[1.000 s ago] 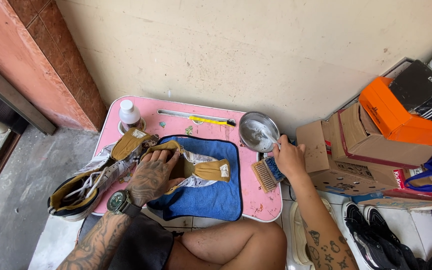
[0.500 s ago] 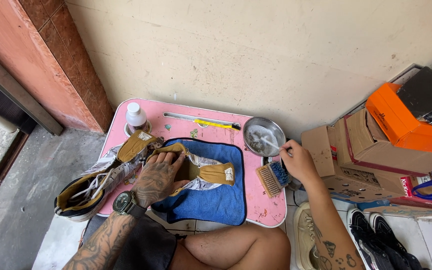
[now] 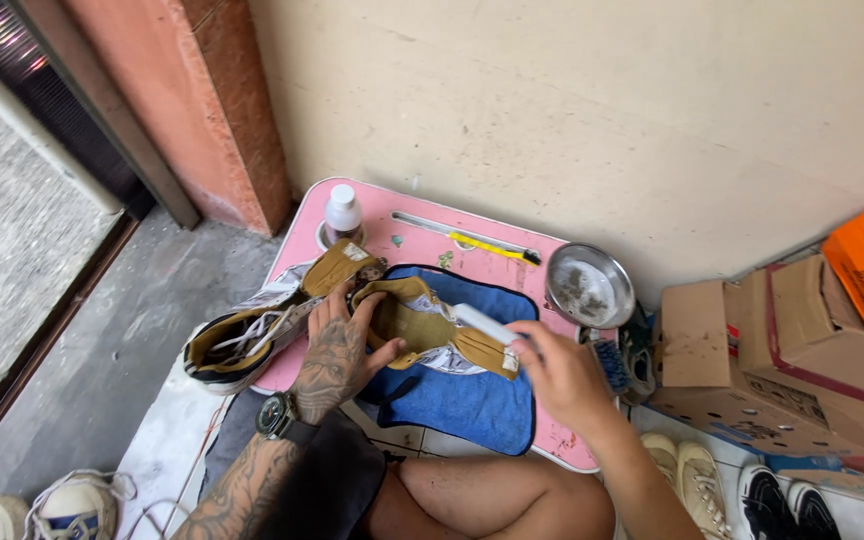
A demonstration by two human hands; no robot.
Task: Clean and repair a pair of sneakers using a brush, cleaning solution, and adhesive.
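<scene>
Sat at a low pink folding surface (image 3: 407, 245) against a cream wall, with a blue cloth mat (image 3: 462, 400) spread under a tan high-top shoe (image 3: 422, 330), its twin (image 3: 242, 335) hanging off the left edge. Pinned that tan shoe open with the left hand (image 3: 337, 350), fingers clenched over its collar, while the right hand (image 3: 562, 375) gripped a white-handled brush (image 3: 487, 323) just above the tongue. Called, judging by this, for a firm left hold and short, light strokes.
</scene>
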